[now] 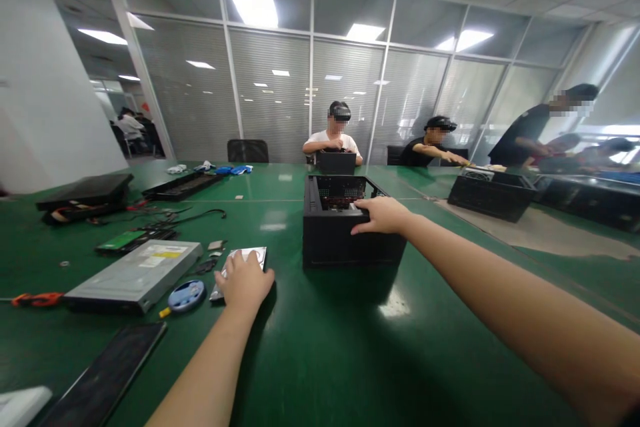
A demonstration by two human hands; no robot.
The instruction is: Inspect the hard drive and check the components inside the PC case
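Observation:
My left hand [245, 285] is laid over a silver hard drive [257, 255] on the green table, its fingers curved across the top and its thumb at the right edge. Part of the drive is hidden under the palm. Straight ahead stands a black computer case [345, 240], its top uncovered, with parts inside that I cannot make out well. My right hand [384, 215] grips the near rim of this case, thumb on the outer front and fingers over the edge.
Left of my left hand lie a blue round case [187, 295], a silver optical drive [143, 273], an orange-handled screwdriver [37, 299], a green circuit board [120, 241] and a dark flat panel [107, 373]. Another black case [493, 197] is at right. Several people work across the table.

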